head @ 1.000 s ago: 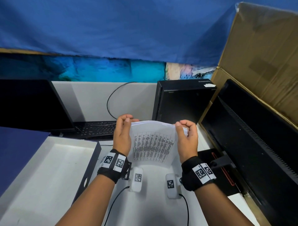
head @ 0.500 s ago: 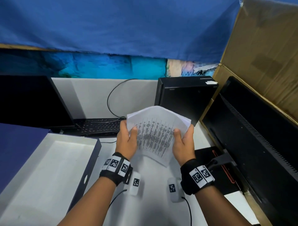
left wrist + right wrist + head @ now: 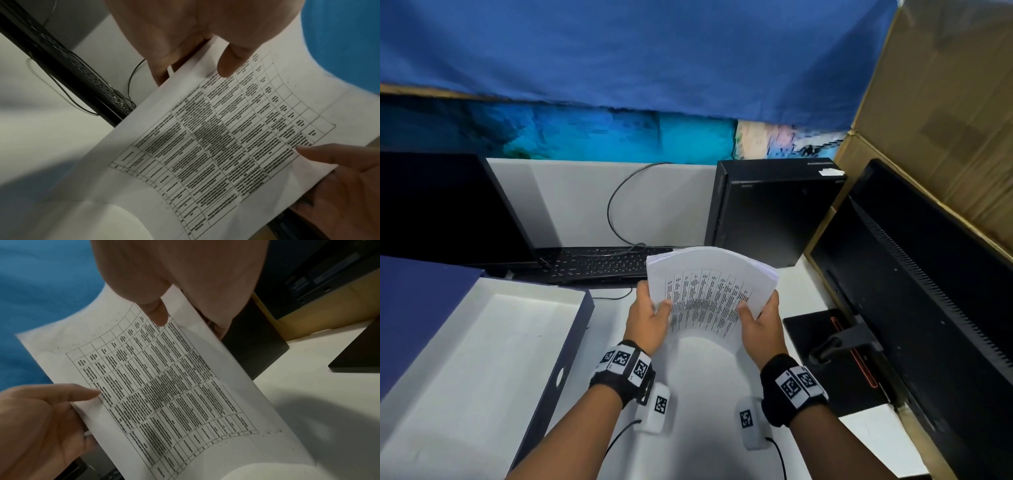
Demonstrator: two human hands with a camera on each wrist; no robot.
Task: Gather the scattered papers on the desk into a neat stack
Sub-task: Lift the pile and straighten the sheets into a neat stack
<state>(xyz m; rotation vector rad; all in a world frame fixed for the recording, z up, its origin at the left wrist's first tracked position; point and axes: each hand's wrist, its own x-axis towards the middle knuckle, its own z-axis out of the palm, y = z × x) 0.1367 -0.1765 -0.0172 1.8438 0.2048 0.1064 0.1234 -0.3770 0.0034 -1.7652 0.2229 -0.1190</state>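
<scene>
White paper stack [image 3: 710,287] of printed tables, one, two hands, left hand [image 3: 649,318] and right hand [image 3: 760,323] gripping opposite edges

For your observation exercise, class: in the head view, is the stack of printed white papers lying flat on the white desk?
No, the stack of printed white papers is held up off the white desk, one hand at each side.

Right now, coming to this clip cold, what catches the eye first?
The sheaf of printed papers, its top sheet a dense table, is held up over the white desk at centre, the left hand and right hand each gripping a side edge. Left of it lies an open white-lined box; a black computer tower stands behind, and a monitor's back looms at right.
</scene>
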